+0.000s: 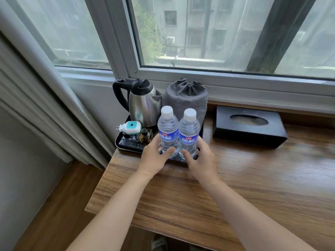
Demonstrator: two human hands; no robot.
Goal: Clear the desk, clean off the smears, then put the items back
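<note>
A tray (125,148) sits at the tabletop's (235,178) left rear; two bottles (168,131) stand before kettle (143,105) and pouch (186,98); tissue box (250,127) right.

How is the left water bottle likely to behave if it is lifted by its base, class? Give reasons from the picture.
The left water bottle looks full, so probably heavy for its size. Tall and narrow, gripped low by the left hand, it may tip, perhaps against the right water bottle beside it. Its thin ribbed plastic likely flexes under a squeeze.

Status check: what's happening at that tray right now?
Left hand grips left bottle. Right hand grips right bottle. Both bottles upright on tray, kettle behind.
</note>
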